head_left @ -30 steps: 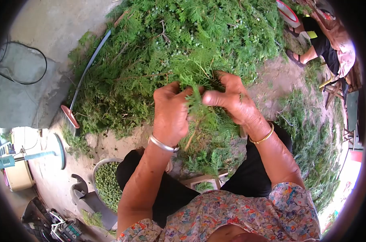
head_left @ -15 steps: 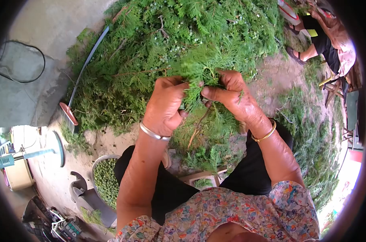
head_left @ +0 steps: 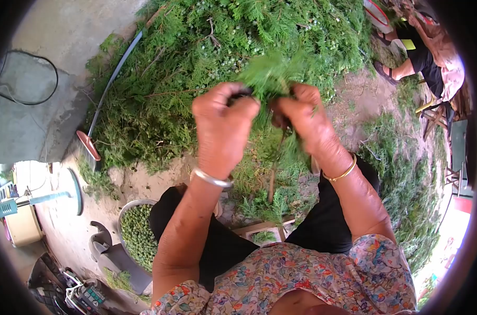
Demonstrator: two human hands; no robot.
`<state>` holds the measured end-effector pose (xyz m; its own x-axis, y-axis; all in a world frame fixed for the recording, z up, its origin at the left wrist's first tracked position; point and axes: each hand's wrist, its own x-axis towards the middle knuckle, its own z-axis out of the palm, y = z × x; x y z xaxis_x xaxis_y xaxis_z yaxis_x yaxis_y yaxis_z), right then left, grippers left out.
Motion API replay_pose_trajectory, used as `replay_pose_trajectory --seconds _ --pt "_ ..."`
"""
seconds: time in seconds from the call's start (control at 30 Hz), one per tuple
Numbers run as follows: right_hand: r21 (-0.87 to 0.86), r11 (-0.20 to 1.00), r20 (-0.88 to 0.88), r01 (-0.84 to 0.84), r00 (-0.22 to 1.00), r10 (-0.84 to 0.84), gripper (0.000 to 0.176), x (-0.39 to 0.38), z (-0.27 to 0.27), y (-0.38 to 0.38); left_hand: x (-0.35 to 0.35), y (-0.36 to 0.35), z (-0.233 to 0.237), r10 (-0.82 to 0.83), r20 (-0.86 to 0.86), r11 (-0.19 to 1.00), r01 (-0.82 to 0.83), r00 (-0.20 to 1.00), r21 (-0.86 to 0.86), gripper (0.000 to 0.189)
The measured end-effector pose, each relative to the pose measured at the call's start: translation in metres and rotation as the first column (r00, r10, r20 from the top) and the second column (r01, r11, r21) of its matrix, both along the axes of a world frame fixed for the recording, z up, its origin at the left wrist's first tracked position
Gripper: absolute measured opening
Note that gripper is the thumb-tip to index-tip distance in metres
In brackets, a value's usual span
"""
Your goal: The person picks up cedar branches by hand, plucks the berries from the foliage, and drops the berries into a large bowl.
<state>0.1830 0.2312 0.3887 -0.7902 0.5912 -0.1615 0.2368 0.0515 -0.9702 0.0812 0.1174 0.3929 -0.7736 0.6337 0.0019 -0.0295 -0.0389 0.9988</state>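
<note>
My right hand (head_left: 307,122) is closed round a green conifer branch (head_left: 272,73). Its feathery top is smeared by motion, and a brown stem (head_left: 272,184) hangs below the fingers. Just left of the branch is my left hand (head_left: 225,123), its fingers curled in at the foliage's edge. What lies inside those fingers is hidden and blurred. Ahead of both hands spreads a large heap of conifer branches (head_left: 180,63) bearing small pale green cones. A round basin (head_left: 124,210) full of small green cones (head_left: 138,236) stands on the floor to the left of my legs.
A broom (head_left: 88,148) leans against the heap's left side. Left of me are a pale blue fan (head_left: 73,191), a grey plastic object (head_left: 125,268) and a black cable (head_left: 54,79). Another person (head_left: 432,58) sits at the upper right. More cut greenery (head_left: 401,173) covers the right-hand floor.
My left hand has turned and risen slightly, with its fingertips nearer the foliage's left edge. The branch in my right hand has shifted, and its stem now hangs more upright.
</note>
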Motion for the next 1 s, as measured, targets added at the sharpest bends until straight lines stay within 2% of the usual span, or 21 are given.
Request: replay_pose_trajectory --seconds 0.03,0.07,0.1,0.13,0.2,0.23,0.27,0.33,0.37,0.47,0.53,0.6,0.67,0.73,0.77,0.83,0.87,0.9,0.93,0.97,1.0 --pt "-0.184 0.980 -0.076 0.071 0.993 -0.086 0.018 0.000 -0.002 0.009 -0.004 -0.002 0.010 -0.031 0.352 0.987 -0.027 0.936 0.159 0.013" --pt "-0.366 0.922 -0.134 0.128 0.973 -0.188 0.023 0.000 -0.002 0.017 -0.014 -0.005 0.014 -0.050 0.444 0.988 -0.020 0.895 0.153 0.011" --pt "-0.466 0.871 -0.207 0.154 0.938 -0.277 0.022 0.001 0.004 0.022 -0.029 -0.010 0.008 -0.196 0.570 0.957 0.027 0.798 0.290 0.012" --pt "-0.460 0.873 -0.210 0.163 0.935 -0.286 0.022 0.002 0.002 0.031 -0.042 -0.015 0.002 -0.347 0.657 0.903 0.049 0.669 0.426 0.014" --pt "-0.796 0.586 -0.240 0.151 0.810 -0.534 0.017 0.007 -0.004 0.049 -0.052 -0.021 -0.003 -0.385 0.743 0.887 -0.003 0.548 0.462 0.018" --pt "-0.864 0.489 -0.230 0.122 0.767 -0.599 0.012 0.010 -0.001 0.051 -0.053 -0.023 -0.004 -0.389 0.737 0.885 0.001 0.553 0.466 0.021" --pt "-0.861 0.493 -0.237 0.125 0.760 -0.605 0.012 0.013 -0.001 0.054 -0.051 -0.025 -0.003 -0.399 0.733 0.882 0.012 0.551 0.472 0.021" --pt "-0.907 0.392 -0.395 -0.154 0.635 -0.664 0.009 0.015 -0.003 0.057 -0.049 -0.026 -0.001 -0.347 0.734 0.901 -0.011 0.583 0.435 0.025" --pt "-0.906 0.385 -0.411 -0.178 0.591 -0.694 0.009 0.018 -0.001 0.057 -0.049 -0.026 0.000 -0.347 0.732 0.900 -0.010 0.586 0.435 0.025" --pt "-0.901 0.351 -0.434 -0.256 0.539 -0.722 0.010 0.021 -0.004 0.067 -0.050 -0.030 0.002 -0.244 0.528 0.952 0.095 0.814 0.292 0.031" --pt "-0.903 0.334 -0.429 -0.271 0.503 -0.750 0.010 0.022 -0.001 0.063 -0.050 -0.029 0.001 -0.246 0.570 0.950 0.077 0.784 0.304 0.033" --pt "-0.873 0.366 -0.487 -0.322 0.540 -0.687 0.010 0.024 -0.002 0.067 -0.049 -0.027 -0.007 -0.578 0.723 0.782 0.005 0.378 0.623 0.034" --pt "-0.846 0.421 -0.533 -0.328 0.520 -0.667 0.011 0.023 -0.003 0.064 -0.042 -0.021 -0.011 -0.610 0.691 0.760 0.037 0.388 0.649 0.034" --pt "-0.818 0.434 -0.575 -0.376 0.531 -0.623 0.026 0.025 -0.002 0.067 -0.034 -0.018 -0.002 -0.560 0.688 0.786 0.031 0.461 0.618 0.029" --pt "-0.828 0.472 -0.556 -0.302 0.548 -0.625 0.019 0.025 -0.002 0.066 -0.035 -0.017 -0.002 -0.571 0.684 0.780 0.041 0.454 0.624 0.029" --pt "-0.837 0.487 -0.531 -0.250 0.587 -0.611 0.013 0.024 0.002 0.063 -0.038 -0.015 -0.001 -0.440 0.529 0.883 0.241 0.726 0.403 0.021" --pt "-0.844 0.495 -0.501 -0.206 0.630 -0.593 0.009 0.022 0.004 0.063 -0.033 -0.012 0.001 -0.451 0.525 0.877 0.250 0.722 0.410 0.021" --pt "-0.844 0.521 -0.458 -0.125 0.674 -0.580 0.017 0.020 0.003 0.064 -0.024 -0.009 0.007 -0.350 0.247 0.937 0.342 0.903 0.077 0.018" --pt "-0.840 0.527 -0.464 -0.126 0.669 -0.580 0.017 0.019 0.003 0.064 -0.016 -0.007 0.011 -0.311 -0.098 0.924 0.276 0.945 -0.265 0.016" --pt "-0.838 0.540 -0.428 -0.075 0.704 -0.566 0.019 0.018 0.005 0.061 -0.013 -0.003 -0.001 -0.367 -0.404 0.905 0.221 0.838 -0.364 0.011" --pt "-0.833 0.553 -0.389 -0.024 0.737 -0.553 0.020 0.018 0.005 0.058 -0.006 0.000 -0.012 -0.444 -0.337 0.859 0.286 0.830 -0.425 0.010"
